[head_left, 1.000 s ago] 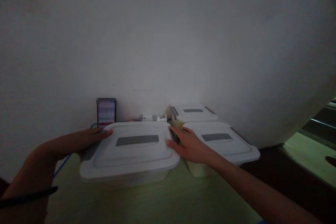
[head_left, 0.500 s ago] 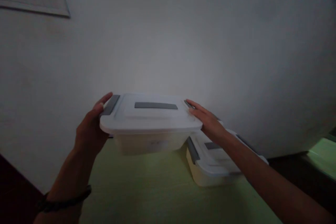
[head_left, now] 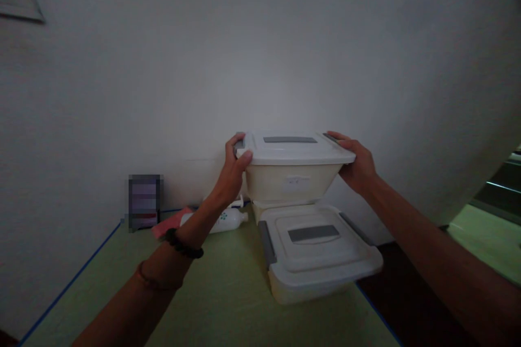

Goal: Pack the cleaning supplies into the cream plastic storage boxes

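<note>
I hold a white lidded plastic box (head_left: pixel 292 173) with grey latches in the air, close to the wall. My left hand (head_left: pixel 233 173) grips its left end and my right hand (head_left: pixel 357 165) grips its right end. The box hangs above the back of a second, similar lidded box (head_left: pixel 317 252) that rests on the green table (head_left: pixel 220 293). A third box behind that one is mostly hidden under the held box.
A white bottle (head_left: pixel 223 221) lies on its side by the wall, beside a pink flat object (head_left: pixel 173 222) and a small blurred card (head_left: pixel 144 201). Blue tape edges the table. A dark gap lies to the right.
The box has moved from the left of the table up and to the right, over the other boxes. Both hands have stayed on its ends.
</note>
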The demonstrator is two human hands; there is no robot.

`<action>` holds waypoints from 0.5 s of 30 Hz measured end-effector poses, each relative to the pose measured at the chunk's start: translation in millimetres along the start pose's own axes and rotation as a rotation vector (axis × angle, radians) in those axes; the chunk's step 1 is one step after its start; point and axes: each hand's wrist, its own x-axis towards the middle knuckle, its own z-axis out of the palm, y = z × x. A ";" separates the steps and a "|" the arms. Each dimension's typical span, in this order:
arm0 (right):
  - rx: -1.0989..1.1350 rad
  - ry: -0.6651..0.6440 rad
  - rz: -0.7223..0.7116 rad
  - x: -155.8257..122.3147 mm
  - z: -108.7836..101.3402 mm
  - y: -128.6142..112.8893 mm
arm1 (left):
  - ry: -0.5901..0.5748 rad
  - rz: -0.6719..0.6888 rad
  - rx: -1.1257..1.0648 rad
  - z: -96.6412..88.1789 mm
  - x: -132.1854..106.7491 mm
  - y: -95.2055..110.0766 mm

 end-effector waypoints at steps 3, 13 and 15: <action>0.006 0.009 -0.005 12.2 -17.2 11.3 | -0.021 0.044 -0.006 18.9 1.6 -16.4; -0.016 0.004 0.079 51.7 -29.9 78.7 | -0.068 -0.019 0.124 40.9 -6.4 -78.1; -0.039 -0.010 0.100 54.8 -30.7 89.2 | -0.032 -0.030 0.168 46.3 -12.5 -91.0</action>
